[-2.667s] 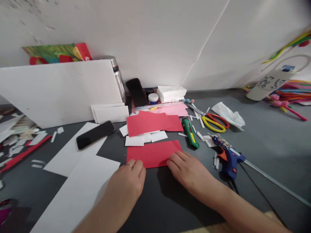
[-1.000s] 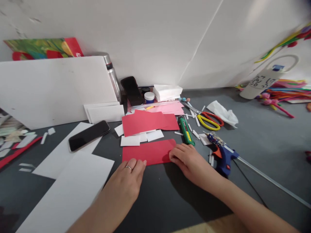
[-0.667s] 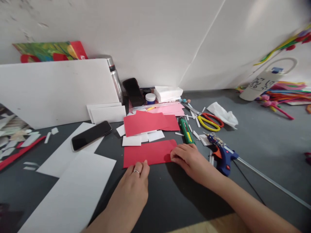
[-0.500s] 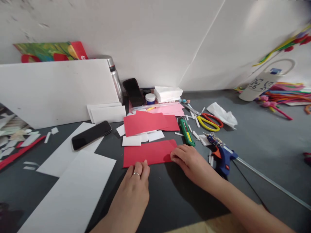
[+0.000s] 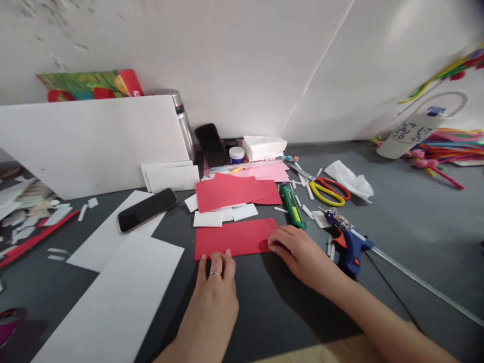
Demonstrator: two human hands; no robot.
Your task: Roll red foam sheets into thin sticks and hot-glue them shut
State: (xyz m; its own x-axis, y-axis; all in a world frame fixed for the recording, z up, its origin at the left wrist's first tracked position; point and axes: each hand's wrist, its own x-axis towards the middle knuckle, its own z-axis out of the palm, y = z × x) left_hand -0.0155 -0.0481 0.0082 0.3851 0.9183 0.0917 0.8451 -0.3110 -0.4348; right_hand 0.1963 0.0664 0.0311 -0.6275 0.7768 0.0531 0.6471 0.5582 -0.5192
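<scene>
1. Paper: a red sheet (image 5: 236, 238) lies flat on the dark grey tabletop (image 5: 416, 222), near the middle of the scene.
2. The left hand (image 5: 216, 295) lies flat, fingers together, their tips touching the sheet's near edge.
3. The right hand (image 5: 298, 250) presses loosely curled fingers on the sheet's right end, gripping nothing.
4. A green utility knife (image 5: 293, 205) lies just beyond the right hand; a blue glue gun (image 5: 350, 243) sits to its right.
5. A black phone (image 5: 147, 209) rests on white sheets at far left.
</scene>
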